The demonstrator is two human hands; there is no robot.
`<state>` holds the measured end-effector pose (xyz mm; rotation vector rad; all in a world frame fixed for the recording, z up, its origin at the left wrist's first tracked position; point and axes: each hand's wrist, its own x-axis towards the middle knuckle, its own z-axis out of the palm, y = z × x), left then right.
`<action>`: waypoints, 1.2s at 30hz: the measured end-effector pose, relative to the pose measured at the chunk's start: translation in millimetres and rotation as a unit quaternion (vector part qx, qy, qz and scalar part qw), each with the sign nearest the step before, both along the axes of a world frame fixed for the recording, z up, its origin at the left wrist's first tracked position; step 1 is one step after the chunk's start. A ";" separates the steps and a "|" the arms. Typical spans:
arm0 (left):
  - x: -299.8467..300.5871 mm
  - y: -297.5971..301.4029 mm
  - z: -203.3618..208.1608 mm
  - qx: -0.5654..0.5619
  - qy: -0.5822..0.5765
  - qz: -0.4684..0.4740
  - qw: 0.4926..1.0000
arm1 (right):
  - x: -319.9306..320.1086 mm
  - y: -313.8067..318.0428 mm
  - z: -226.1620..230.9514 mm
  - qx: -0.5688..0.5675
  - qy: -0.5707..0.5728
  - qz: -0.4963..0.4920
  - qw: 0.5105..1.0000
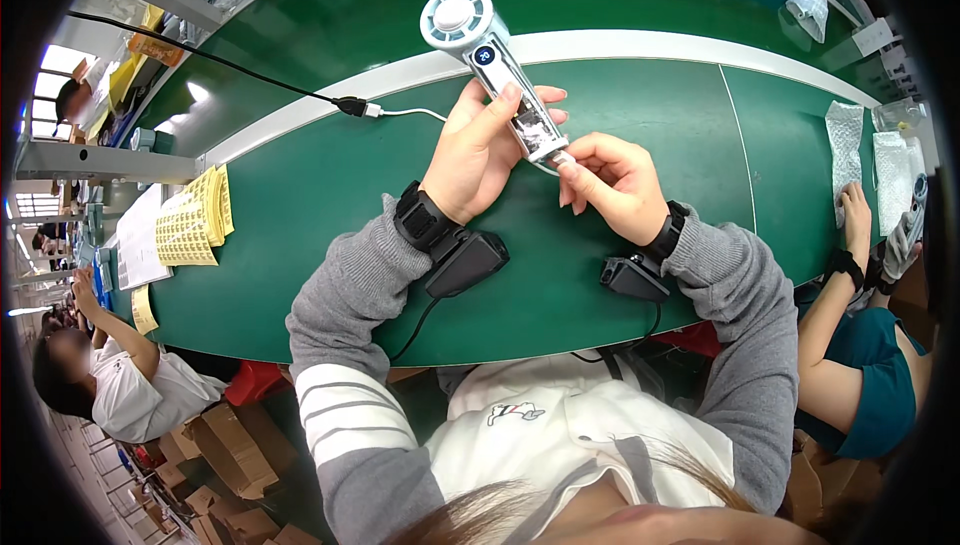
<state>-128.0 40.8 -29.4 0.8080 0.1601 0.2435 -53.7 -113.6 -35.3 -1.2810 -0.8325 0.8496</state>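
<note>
Fan (487,53) up over the green desk (330,175), clear of its surface — round white head pointing away, handle running back toward the body. Left hand (482,150) wrapped around the handle from the left, fingers closed on it, thumb lying along the top. Right hand (610,183) pinched shut at the handle's near end, fingertips on what looks like a white plug (562,158) pressed against the base. White cable (412,112) trailing off leftward to a black connector (349,105) and a black lead running on across the desk.

Small round display (485,56) on the neck lit blue (so apparently powered). Judged from that: plug seemingly already at or in the port, fan gripped and live — whether seated fully, or on its way out, cannot be told, since fingers hide the joint. No sign of blades turning that can be made out. Left to do, by the look of it: whatever check the lit display allows, then unplugging and setting the fan down.

Yellow label sheets (195,220) lying at the left of the desk; bubble-wrap pieces (845,140) at the right, by another person's hand (855,207).
</note>
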 end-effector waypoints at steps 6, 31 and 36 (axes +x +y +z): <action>2.2 -3.2 -5.6 0.087 -0.015 0.084 0.992 | 4.6 1.3 -1.3 -0.054 0.045 -0.003 0.998; -43.1 39.0 93.2 0.452 -0.214 0.447 0.742 | 4.9 1.4 1.3 -0.016 -0.085 -0.046 0.995; -133.2 53.2 154.7 0.077 -0.431 -0.044 0.898 | 2.6 3.0 4.3 -0.031 -0.033 -0.022 0.999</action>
